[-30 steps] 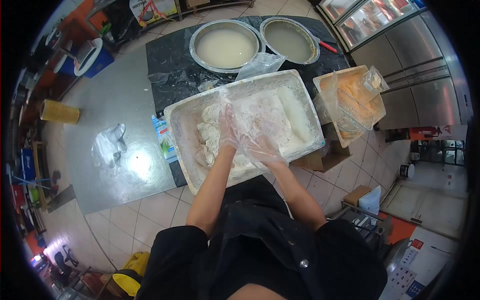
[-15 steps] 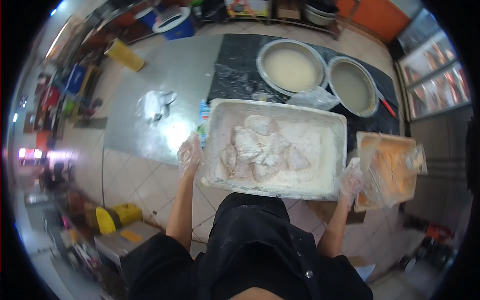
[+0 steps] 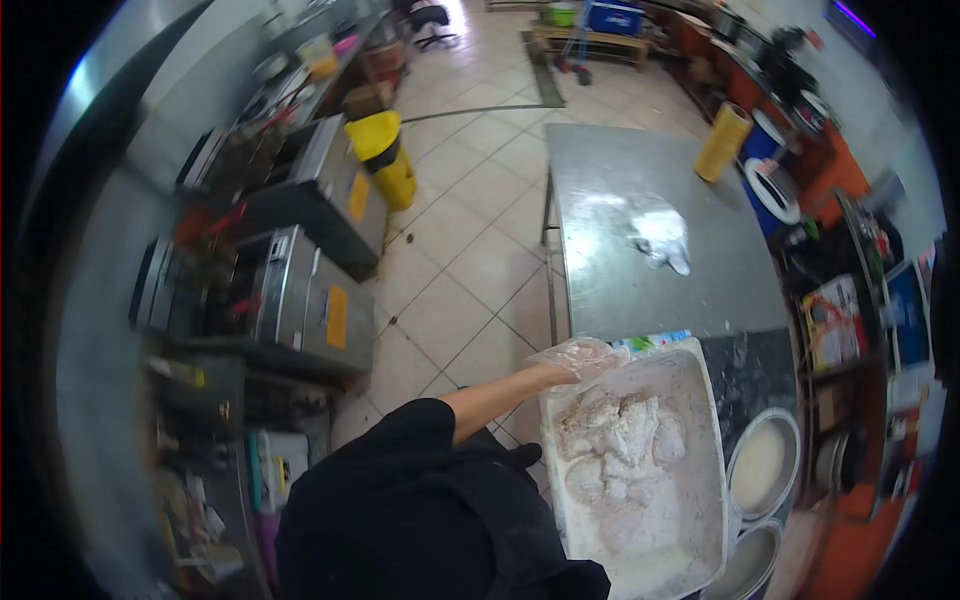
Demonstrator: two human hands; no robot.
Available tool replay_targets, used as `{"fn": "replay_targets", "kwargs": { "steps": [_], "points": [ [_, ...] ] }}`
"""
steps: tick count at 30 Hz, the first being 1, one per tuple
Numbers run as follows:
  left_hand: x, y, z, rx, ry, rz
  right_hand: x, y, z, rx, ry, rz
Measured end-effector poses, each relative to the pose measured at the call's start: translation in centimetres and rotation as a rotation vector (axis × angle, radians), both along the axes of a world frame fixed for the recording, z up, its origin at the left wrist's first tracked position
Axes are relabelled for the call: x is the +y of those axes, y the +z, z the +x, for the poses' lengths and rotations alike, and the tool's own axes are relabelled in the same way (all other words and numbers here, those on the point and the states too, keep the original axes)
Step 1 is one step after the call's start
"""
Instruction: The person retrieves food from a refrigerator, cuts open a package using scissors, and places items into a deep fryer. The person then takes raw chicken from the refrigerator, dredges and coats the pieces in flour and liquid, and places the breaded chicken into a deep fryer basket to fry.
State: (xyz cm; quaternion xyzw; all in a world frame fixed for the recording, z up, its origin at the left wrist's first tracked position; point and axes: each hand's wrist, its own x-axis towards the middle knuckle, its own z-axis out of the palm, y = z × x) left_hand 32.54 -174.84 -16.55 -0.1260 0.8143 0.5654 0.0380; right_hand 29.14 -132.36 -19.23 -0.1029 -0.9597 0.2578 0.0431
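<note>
A large white tray (image 3: 690,520) stands on the black-covered part of the table. In it lie several flour-coated pieces (image 3: 625,445), apparently raw meat, bunched toward the end by my hand, with loose white flour around them. My left hand (image 3: 578,360), in a clear plastic glove, is closed on the tray's near end corner; the glove partly blurs its fingers. Just past this hand, a blue, green and white packet (image 3: 655,343) lies against the tray's end. My right hand is out of view.
Two metal bowls, one with whitish liquid (image 3: 762,465) and one with greyish liquid (image 3: 745,568), stand beyond the tray. On the steel table (image 3: 620,290) lie crumpled clear plastic (image 3: 660,235) and an upright yellow roll (image 3: 722,142). Steel fryer-like units (image 3: 300,290) and a yellow bin (image 3: 385,165) stand to the left.
The head view has swung left, showing more floor and the units there. My right hand and the orange tray have left the view. My left hand is now against the white tray's corner.
</note>
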Motion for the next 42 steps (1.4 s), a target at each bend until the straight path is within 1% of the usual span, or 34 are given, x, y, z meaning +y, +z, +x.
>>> {"fn": "replay_targets", "kwargs": {
  "steps": [1, 2, 4, 5, 6, 8, 10, 11, 12, 13, 15, 17, 19, 22, 23, 25, 27, 28, 31, 34, 35, 37, 39, 40, 42],
  "points": [
    [-1.0, -0.3, 2.1, 0.087, 0.047, 0.018, -1.3, 1.0, -0.7, -0.023, 0.062, -0.015],
    [1.3, 1.1, 2.3, 0.143, 0.102, -0.003, -0.8, 2.1, -3.1, -0.077, 0.121, -0.047],
    [0.6, 0.1, 4.8, 0.272, 0.207, 0.024, -2.6, 5.3, -5.5, -0.137, 0.224, -0.059],
    [-0.4, -4.1, 5.5, 0.328, 0.273, 0.009, -3.2, 6.3, -6.8, -0.165, 0.268, -0.071],
    [0.9, -6.1, 6.2, 0.380, 0.342, -0.014, -2.8, 7.2, -8.4, -0.198, 0.316, -0.093],
    [3.3, -1.5, 10.4, 0.626, 0.602, 1.042, -2.8, 9.4, -11.7, -0.246, 0.412, -0.128],
    [6.1, -1.0, 13.9, 0.659, 0.858, 1.028, -3.2, 10.5, -15.3, -0.313, 0.505, -0.166],
    [8.0, 1.0, 16.1, 0.636, 0.969, 0.817, -3.5, 11.6, -17.0, -0.339, 0.547, -0.176],
    [10.0, 4.4, 18.2, 0.584, 1.084, 0.604, -3.9, 12.7, -18.8, -0.373, 0.592, -0.194],
    [13.1, 8.3, 20.3, 0.452, 1.156, 0.192, -4.6, 13.9, -20.8, -0.406, 0.636, -0.203],
    [19.5, 15.4, 21.4, 0.253, 1.349, -0.113, -6.4, 17.2, -24.9, -0.469, 0.725, -0.225],
    [22.5, 19.8, 20.2, 0.208, 1.589, 0.093, -9.1, 20.9, -28.4, -0.515, 0.788, -0.251],
    [27.2, 25.1, 17.4, 0.288, 1.826, 0.103, -11.5, 23.6, -32.1, -0.574, 0.888, -0.286],
    [34.3, 30.3, 14.2, 0.281, 2.153, 0.119, -16.6, 27.1, -35.4, -0.699, 1.079, -0.330],
    [30.6, 30.0, 17.6, 0.264, 2.252, 0.154, -24.6, 28.3, -30.4, -0.716, 1.141, -0.295],
    [33.3, 32.2, 16.9, 0.249, 2.436, 0.149, -29.6, 29.4, -27.9, -0.827, 1.260, -0.317],
    [36.9, 34.4, 15.9, 0.235, 2.618, 0.147, -33.7, 31.0, -23.3, -0.888, 1.427, -0.301],
    [38.8, 35.4, 15.5, 0.224, 2.704, 0.141, -34.8, 32.1, -20.3, -0.902, 1.515, -0.275],
    [43.7, 38.2, 14.9, 0.187, 2.937, 0.103, -35.8, 38.2, -7.9, -0.873, 1.840, -0.226],
    [47.7, 40.3, 13.2, 0.162, 3.117, 0.050, -35.1, 39.3, -1.3, -1.299, 1.962, -0.426],
    [48.8, 40.7, 12.6, 0.155, 3.166, 0.032, -34.8, 38.2, 0.7, -1.326, 1.999, -0.460],
    [50.4, 41.3, 12.4, 0.160, 3.256, -0.004, -35.0, 37.7, 5.8, -1.267, 2.137, -0.420],
    [51.1, 41.4, 12.0, 0.180, 3.320, -0.023, -35.8, 38.8, 9.4, -1.077, 2.336, -0.247],
    [51.5, 40.9, 11.6, 0.194, 3.349, -0.023, -36.0, 37.7, 9.6, -1.060, 2.365, -0.276],
    [51.6, 39.8, 12.4, 0.235, 3.393, -0.012, -37.4, 34.9, 13.6, -1.044, 2.441, -0.332]
  ]
}}
